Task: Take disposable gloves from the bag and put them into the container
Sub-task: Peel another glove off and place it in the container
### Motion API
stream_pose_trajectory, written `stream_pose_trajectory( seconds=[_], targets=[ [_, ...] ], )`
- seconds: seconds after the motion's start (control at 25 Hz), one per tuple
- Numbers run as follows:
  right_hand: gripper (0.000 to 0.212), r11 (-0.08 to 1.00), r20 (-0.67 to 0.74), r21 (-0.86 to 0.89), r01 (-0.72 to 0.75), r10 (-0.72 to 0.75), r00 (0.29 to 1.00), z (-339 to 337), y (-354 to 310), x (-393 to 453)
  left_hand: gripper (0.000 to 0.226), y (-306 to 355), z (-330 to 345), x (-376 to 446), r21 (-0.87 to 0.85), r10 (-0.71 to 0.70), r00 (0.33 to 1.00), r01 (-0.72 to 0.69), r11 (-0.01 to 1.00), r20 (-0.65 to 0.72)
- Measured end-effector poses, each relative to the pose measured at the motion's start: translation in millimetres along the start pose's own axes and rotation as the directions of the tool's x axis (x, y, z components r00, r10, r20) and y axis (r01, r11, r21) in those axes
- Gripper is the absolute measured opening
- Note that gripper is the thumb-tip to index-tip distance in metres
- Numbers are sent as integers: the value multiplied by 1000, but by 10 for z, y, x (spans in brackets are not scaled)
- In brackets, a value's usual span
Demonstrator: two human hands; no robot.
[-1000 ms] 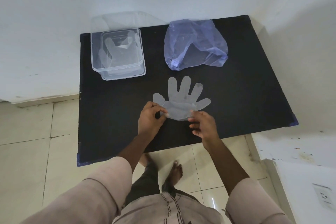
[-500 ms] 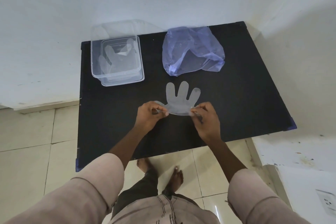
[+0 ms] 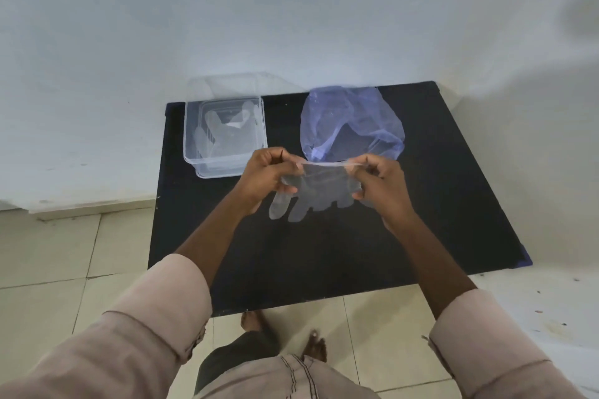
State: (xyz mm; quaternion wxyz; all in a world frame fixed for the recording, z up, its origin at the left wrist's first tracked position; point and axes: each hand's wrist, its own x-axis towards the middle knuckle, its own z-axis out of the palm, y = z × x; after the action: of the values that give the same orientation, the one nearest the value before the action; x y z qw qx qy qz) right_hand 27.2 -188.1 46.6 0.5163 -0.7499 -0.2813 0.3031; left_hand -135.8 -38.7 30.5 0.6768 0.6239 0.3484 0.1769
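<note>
Glove (image 3: 316,194), clear, thin: hanging cuff-up above the tabletop (image 3: 421,204), left hand (image 3: 267,176) and right hand (image 3: 381,186) both pinching its cuff. Container (image 3: 225,136) lying just left; lowering fingers-first should be avoiding bunching.

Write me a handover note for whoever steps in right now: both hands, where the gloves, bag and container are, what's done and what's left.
Left hand: pinching the cuff end of the clear glove.
Right hand: pinching the other side of the same cuff; the glove hangs between both hands above the black table, its fingers pointing down toward the person.
Container: open, at the table's far left, at least one glove already inside.
Blue bag: far centre, beside the container; whether more gloves remain inside cannot be told.
Done: at least one glove stowed, one more out and in hand.
Left: put the held glove into the container, then check the bag.
</note>
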Motion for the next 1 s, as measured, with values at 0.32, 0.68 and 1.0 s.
stream_pose_trajectory(
  seconds=[0.32, 0.68, 1.0],
  targets=[
    [22, 999, 41, 47, -5, 3, 999, 351, -755, 313, 7, 476, -531, 276, 59, 47, 993, -54, 997, 109],
    [17, 997, 55, -38, -63, 65, 996, 1012, -1260, 774, 18, 692, -1261, 509, -16, 39, 995, -38, 999, 93],
    [15, 996, 159, 0, -86, 85, 984, 1460, -1410, 1456, 29, 832, -1659, 928, -119, 4, 994, -18, 993, -111]
  ],
)
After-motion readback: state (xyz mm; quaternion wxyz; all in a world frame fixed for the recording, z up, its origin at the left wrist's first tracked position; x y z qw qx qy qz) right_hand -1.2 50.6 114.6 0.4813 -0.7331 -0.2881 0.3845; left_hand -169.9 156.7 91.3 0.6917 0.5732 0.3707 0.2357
